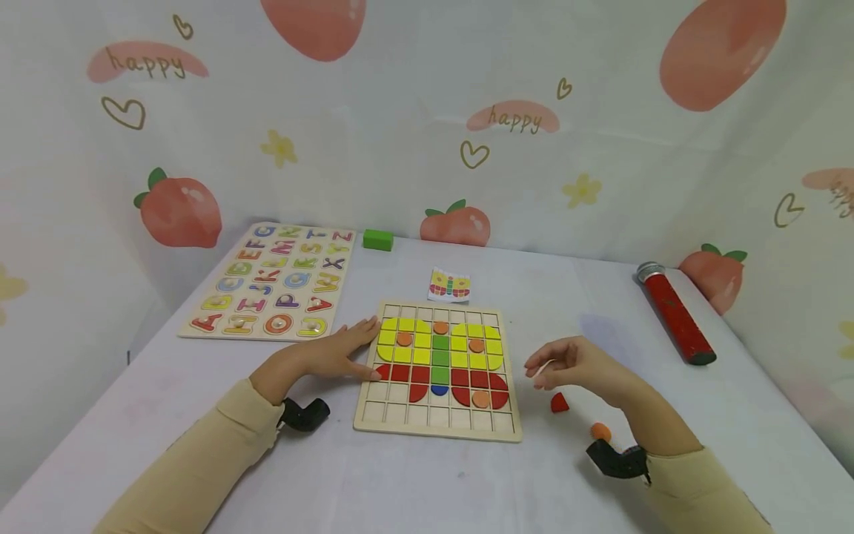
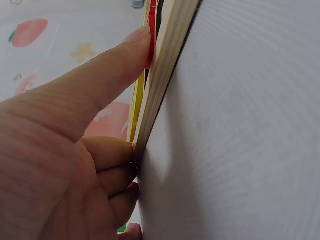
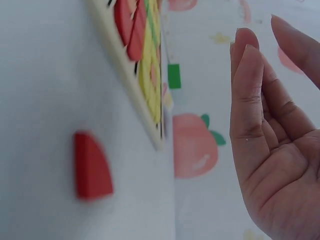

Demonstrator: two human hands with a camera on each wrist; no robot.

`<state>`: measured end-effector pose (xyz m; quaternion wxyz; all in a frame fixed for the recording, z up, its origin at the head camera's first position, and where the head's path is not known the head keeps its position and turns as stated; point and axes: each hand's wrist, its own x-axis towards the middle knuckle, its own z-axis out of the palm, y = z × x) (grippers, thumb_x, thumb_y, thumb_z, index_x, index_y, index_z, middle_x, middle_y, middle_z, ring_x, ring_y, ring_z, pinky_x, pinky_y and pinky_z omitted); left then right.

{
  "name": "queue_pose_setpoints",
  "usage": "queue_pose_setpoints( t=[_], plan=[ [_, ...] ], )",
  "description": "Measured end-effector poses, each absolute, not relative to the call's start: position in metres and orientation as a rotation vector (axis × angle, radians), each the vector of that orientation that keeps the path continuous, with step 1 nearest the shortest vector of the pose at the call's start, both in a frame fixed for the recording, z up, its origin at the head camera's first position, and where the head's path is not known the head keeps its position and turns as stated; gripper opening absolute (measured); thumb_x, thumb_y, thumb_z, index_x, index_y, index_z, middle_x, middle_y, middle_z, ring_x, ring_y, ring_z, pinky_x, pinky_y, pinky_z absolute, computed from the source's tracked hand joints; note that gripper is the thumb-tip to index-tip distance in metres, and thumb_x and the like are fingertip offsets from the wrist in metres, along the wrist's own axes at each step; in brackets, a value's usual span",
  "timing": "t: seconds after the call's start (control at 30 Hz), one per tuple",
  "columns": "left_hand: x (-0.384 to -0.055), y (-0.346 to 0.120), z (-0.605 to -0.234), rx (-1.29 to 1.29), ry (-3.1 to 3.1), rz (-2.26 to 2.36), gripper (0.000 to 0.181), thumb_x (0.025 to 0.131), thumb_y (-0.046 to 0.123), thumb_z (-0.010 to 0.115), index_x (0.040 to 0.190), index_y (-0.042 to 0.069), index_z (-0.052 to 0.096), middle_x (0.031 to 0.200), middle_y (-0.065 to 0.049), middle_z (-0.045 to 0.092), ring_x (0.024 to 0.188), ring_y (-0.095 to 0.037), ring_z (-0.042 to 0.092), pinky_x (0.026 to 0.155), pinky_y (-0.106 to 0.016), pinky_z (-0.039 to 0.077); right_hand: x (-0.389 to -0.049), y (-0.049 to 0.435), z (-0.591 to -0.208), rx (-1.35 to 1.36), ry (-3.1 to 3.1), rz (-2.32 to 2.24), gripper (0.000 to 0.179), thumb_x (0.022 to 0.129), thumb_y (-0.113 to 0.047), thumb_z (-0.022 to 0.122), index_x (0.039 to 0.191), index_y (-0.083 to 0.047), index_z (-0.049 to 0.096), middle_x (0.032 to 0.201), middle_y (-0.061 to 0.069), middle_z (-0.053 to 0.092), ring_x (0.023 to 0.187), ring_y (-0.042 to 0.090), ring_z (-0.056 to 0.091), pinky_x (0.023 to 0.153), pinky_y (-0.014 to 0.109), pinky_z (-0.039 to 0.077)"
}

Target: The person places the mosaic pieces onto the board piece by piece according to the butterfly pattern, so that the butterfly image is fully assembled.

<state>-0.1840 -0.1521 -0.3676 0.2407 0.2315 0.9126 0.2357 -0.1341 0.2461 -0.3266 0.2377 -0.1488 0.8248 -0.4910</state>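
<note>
A wooden grid board [image 1: 396, 413] lies mid-table with yellow, red, green, orange and blue pieces set in a butterfly pattern. My left hand [image 1: 333, 354] rests along its left edge, the thumb on top by the red pieces [image 1: 400, 373] and the fingers against the side. To the right of the board hovers my right hand [image 1: 583, 368], fingers loosely bent, holding nothing. Below that hand, a red quarter-round piece [image 1: 559, 403] lies on the table, also seen in the right wrist view as a red wedge [image 3: 92, 167]. An orange disc [image 1: 600, 432] is near the right wrist.
Behind the board sits a small butterfly picture card [image 1: 450, 285]. An alphabet puzzle board [image 1: 190, 335] lies at the back left, with a green block [image 1: 378, 239] beside it. A red microphone [image 1: 677, 315] lies at the right. A printed curtain [image 1: 373, 148] hangs behind the table.
</note>
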Motion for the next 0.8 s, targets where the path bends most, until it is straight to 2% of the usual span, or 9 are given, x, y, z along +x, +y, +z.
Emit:
queue_pose_setpoints(
  t=[0.27, 0.37, 0.5, 0.63, 0.8],
  plan=[
    [-0.184, -0.152, -0.368, 0.611, 2.501, 0.647, 0.101, 0.078, 0.055, 0.066, 0.151, 0.011, 0.011, 0.159, -0.007, 0.003, 0.147, -0.025, -0.001, 0.119, -0.047, 0.001, -0.113, 0.291, -0.343, -0.332, 2.257, -1.411, 0.039, 0.087, -0.013, 0.063, 0.115, 0.013, 0.054, 0.098, -0.002, 0.069, 0.083, 0.012, 0.064, 0.077, 0.024, 0.054],
    [-0.184, -0.151, -0.368, 0.612, 2.501, 0.645, 0.101, 0.078, 0.055, 0.066, 0.151, 0.011, 0.011, 0.159, -0.006, 0.002, 0.147, -0.025, -0.001, 0.119, -0.047, 0.001, -0.104, 0.308, -0.349, -0.283, 2.252, -1.417, 0.038, 0.089, -0.014, 0.061, 0.116, 0.012, 0.054, 0.099, -0.007, 0.069, 0.086, 0.01, 0.064, 0.077, 0.021, 0.053],
    [-0.183, -0.149, -0.366, 0.62, 2.496, 0.637, 0.101, 0.078, 0.054, 0.066, 0.151, 0.01, 0.011, 0.159, -0.006, 0.002, 0.147, -0.025, -0.001, 0.119, -0.047, 0.001, -0.091, 0.329, -0.357, -0.202, 2.256, -1.423, 0.034, 0.091, -0.014, 0.058, 0.117, 0.008, 0.056, 0.1, -0.011, 0.069, 0.088, 0.007, 0.064, 0.077, 0.018, 0.051],
    [-0.183, -0.149, -0.365, 0.616, 2.494, 0.64, 0.101, 0.079, 0.053, 0.067, 0.151, 0.01, 0.011, 0.159, -0.007, 0.002, 0.147, -0.025, -0.001, 0.119, -0.047, 0.001, -0.08, 0.341, -0.365, -0.109, 2.281, -1.395, 0.033, 0.091, -0.016, 0.059, 0.117, 0.004, 0.058, 0.099, -0.016, 0.068, 0.085, 0.005, 0.063, 0.071, 0.02, 0.05],
    [-0.182, -0.15, -0.365, 0.611, 2.497, 0.649, 0.101, 0.079, 0.053, 0.067, 0.15, 0.01, 0.011, 0.159, -0.008, 0.002, 0.147, -0.025, -0.001, 0.119, -0.046, 0.001, -0.077, 0.346, -0.373, -0.051, 2.296, -1.359, 0.04, 0.089, -0.018, 0.062, 0.119, 0.009, 0.055, 0.099, -0.013, 0.069, 0.08, 0.008, 0.06, 0.067, 0.022, 0.05]
  ],
)
